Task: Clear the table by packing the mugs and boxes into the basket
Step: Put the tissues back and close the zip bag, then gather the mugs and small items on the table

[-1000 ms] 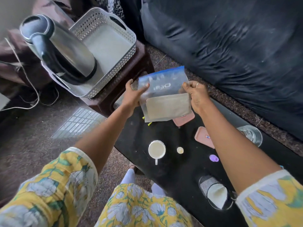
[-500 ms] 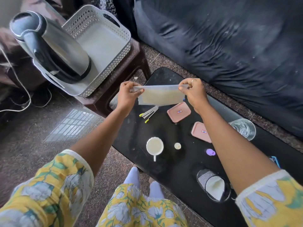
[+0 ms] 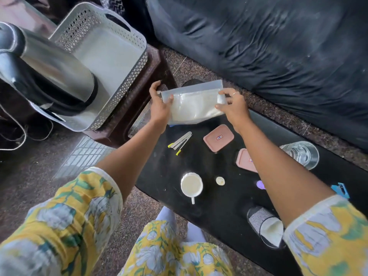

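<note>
Left hand (image 3: 159, 108) and right hand (image 3: 232, 105) each pinch an end of the clear bag (image 3: 192, 105) above the table (image 3: 209, 206)

Near pink lid (image 3: 218, 138): small red-and-blue sticker at its centre, print too small to read
Far-right pink lid (image 3: 245, 160): same kind of sticker, half hidden by the right forearm, unreadable
Clear pouch (image 3: 192, 104): no lettering can be made out on the side that shows
Blue packet (image 3: 341, 189) at the tabletop edge: dark marks, not legible
White mug (image 3: 191, 185): plain, no print
Basket (image 3: 127, 48): no label
</note>
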